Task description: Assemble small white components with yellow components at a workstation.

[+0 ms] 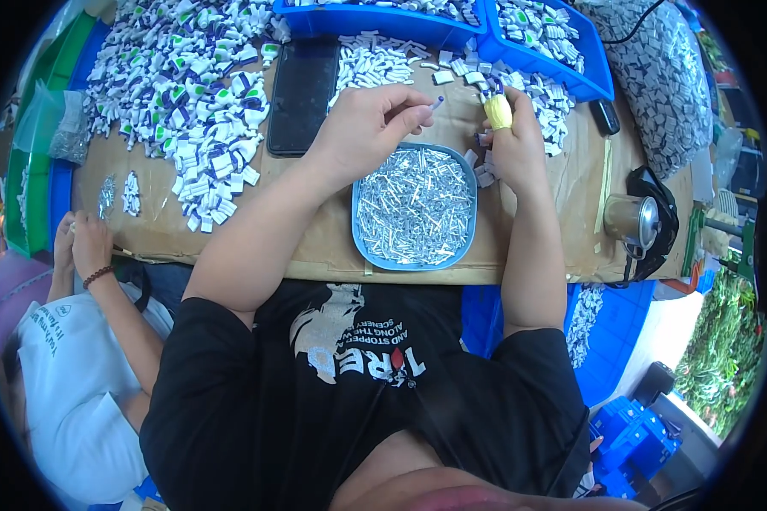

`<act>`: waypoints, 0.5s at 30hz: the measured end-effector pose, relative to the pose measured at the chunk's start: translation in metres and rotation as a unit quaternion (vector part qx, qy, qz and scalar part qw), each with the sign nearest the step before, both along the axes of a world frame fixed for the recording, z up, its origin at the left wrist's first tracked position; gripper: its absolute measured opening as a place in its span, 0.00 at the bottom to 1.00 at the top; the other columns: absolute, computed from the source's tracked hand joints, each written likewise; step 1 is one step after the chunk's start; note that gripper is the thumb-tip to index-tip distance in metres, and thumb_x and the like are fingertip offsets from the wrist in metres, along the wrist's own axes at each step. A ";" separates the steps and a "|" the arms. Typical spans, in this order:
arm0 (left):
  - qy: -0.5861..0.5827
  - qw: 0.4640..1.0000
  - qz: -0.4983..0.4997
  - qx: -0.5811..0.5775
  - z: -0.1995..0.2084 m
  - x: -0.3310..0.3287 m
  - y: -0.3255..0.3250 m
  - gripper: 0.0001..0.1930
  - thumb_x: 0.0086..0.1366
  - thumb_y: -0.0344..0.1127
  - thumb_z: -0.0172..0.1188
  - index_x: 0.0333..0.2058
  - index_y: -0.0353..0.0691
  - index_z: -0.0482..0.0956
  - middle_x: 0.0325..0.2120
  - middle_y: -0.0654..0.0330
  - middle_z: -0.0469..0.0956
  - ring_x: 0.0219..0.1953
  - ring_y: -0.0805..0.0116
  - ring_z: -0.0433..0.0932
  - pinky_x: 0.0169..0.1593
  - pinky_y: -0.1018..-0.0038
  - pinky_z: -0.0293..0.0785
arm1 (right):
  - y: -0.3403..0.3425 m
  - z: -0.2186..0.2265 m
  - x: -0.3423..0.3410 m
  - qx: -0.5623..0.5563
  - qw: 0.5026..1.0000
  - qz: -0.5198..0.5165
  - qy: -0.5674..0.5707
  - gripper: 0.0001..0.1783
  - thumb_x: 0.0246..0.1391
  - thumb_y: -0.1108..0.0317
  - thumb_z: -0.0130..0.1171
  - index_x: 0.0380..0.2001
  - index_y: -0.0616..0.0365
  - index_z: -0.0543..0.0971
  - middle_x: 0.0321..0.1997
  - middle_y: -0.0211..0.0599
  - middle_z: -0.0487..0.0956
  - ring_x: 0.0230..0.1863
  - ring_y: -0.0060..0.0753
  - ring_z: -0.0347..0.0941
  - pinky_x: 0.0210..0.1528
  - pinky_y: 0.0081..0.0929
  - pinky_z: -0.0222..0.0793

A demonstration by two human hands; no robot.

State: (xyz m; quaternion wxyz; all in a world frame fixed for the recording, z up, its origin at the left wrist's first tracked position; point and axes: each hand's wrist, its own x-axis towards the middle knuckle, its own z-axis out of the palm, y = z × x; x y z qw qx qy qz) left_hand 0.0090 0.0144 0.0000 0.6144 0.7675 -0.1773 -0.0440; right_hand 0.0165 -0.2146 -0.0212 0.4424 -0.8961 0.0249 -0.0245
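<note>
My left hand [373, 128] is closed in a pinch on a small thin pin with a purple tip [438, 103], above the far edge of a light-blue tray. The tray [413, 266] is filled with loose silvery metal pins [415, 204]. To its right, my right hand [520, 146] is closed, with a yellow wrapping [498, 111] at its thumb. A small purple-and-white plastic piece [498, 86] shows at its fingertips, partly hidden. White plastic pieces [554, 111] lie in a heap beside and beyond this hand.
A black phone [302, 98] lies beside small white parts [375, 61]. White, purple and green parts [179, 77] pile up at left. Blue bins [383, 25] line the back. At right are a filled clear bag [660, 85] and metal cup [631, 220]. A co-worker's hands [85, 243] are at left.
</note>
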 end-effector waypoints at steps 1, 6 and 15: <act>0.010 1.000 -0.015 0.023 0.002 -0.001 0.000 0.09 0.65 0.33 0.56 0.37 0.32 0.78 0.29 0.59 0.81 0.32 0.76 0.79 0.36 0.81 0.75 | -0.001 -0.002 0.001 0.000 1.000 0.000 0.000 0.20 0.56 0.78 0.39 0.53 0.63 0.64 0.34 0.36 0.74 0.32 0.23 0.70 0.33 0.22 0.69; 0.063 0.995 -0.020 -0.079 0.000 -0.005 -0.005 0.10 0.67 0.34 0.53 0.38 0.31 0.74 0.29 0.57 0.80 0.30 0.75 0.79 0.32 0.81 0.74 | 0.009 0.010 -0.007 0.216 0.973 0.065 -0.049 0.20 0.58 0.75 0.40 0.54 0.63 0.63 0.32 0.34 0.72 0.30 0.22 0.67 0.34 0.20 0.66; 0.257 0.930 -0.101 -0.244 0.005 -0.010 -0.011 0.11 0.68 0.36 0.50 0.42 0.33 0.69 0.27 0.60 0.76 0.25 0.76 0.76 0.27 0.84 0.70 | 0.043 0.018 -0.042 0.466 0.817 0.324 -0.102 0.28 0.61 0.53 0.46 0.59 0.55 0.58 0.51 0.43 0.64 0.44 0.42 0.68 0.40 0.36 0.68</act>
